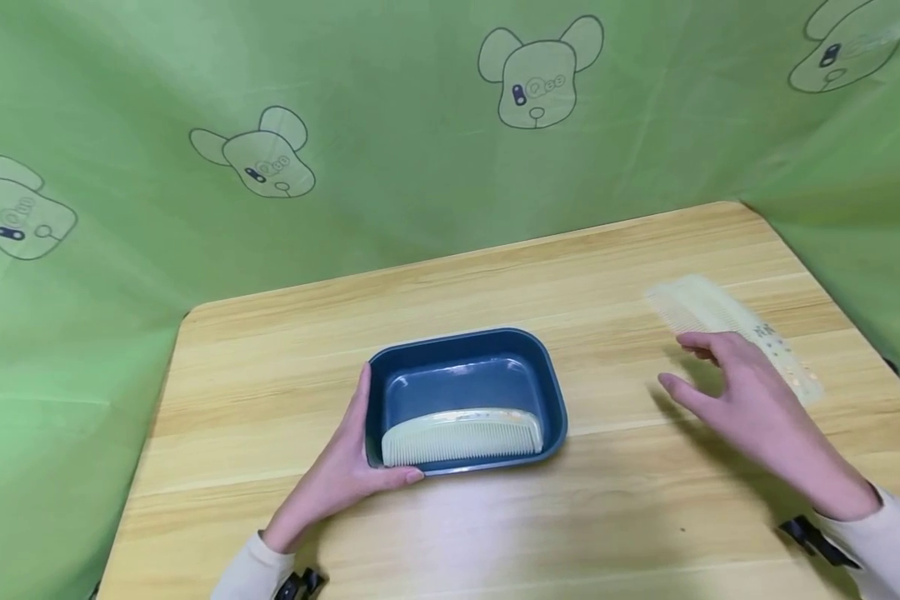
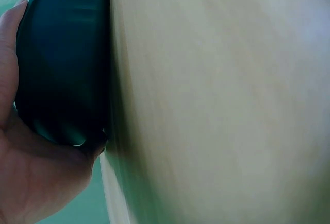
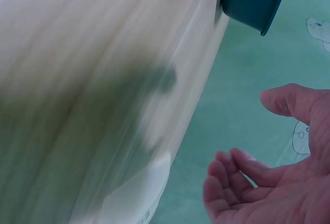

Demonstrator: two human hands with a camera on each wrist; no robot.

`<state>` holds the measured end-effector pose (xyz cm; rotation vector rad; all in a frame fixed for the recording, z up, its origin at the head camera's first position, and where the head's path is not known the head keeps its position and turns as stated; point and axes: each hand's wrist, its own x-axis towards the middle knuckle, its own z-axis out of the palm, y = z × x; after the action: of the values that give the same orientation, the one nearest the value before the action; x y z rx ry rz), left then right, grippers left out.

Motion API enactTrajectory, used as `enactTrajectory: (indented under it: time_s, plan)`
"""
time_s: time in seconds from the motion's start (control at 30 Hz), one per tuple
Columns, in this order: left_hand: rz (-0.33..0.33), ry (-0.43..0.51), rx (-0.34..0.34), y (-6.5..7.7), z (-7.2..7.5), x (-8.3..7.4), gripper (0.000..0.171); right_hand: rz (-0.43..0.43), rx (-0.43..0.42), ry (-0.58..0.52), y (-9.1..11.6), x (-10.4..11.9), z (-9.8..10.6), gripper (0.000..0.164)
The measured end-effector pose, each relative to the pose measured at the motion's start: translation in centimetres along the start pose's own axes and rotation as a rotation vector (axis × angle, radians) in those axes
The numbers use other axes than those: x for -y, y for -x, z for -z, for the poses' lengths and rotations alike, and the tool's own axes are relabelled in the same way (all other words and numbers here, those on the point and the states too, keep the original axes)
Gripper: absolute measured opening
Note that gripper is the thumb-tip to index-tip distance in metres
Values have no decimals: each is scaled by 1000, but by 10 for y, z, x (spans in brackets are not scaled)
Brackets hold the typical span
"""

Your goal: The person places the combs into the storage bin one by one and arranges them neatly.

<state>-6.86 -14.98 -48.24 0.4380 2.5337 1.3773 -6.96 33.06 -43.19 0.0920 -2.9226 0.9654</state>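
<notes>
A dark blue rectangular tray [image 1: 457, 387] stands on the table, and a pale cream comb [image 1: 461, 437] lies along its near side with teeth facing me. My left hand [image 1: 341, 467] grips the tray's left end, thumb along the near wall and fingers along the left side; the left wrist view shows this hand [image 2: 38, 167] against the tray's outer wall [image 2: 64, 64]. A second pale comb [image 1: 697, 302], flower-decorated at one end, lies at the right. Over part of it hovers my right hand [image 1: 750, 400], thumb and fingers apart, holding nothing.
The wooden table [image 1: 285, 400] has rounded far corners. Green cloth [image 1: 412, 167] printed with cartoon animal heads hangs behind it and at both sides. The right wrist view shows the tray's end [image 3: 252, 0] beyond the hand.
</notes>
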Motion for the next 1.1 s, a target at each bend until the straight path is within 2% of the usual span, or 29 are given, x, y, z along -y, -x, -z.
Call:
enactTrajectory:
  time_s: [0.23, 0.47, 0.77, 1.1]
  plan:
    - [7, 1, -18, 2, 3, -1, 143, -48, 2, 41, -2, -13, 2, 74]
    - [6, 3, -14, 1, 3, -2, 143, -58, 1, 64, -5, -29, 4, 75]
    - [4, 7, -1, 1, -3, -2, 144, -95, 14, 144, 3, -48, 5, 78]
    - [-11, 21, -9, -2, -2, 0, 145, -63, -13, 234, 0, -56, 5, 79]
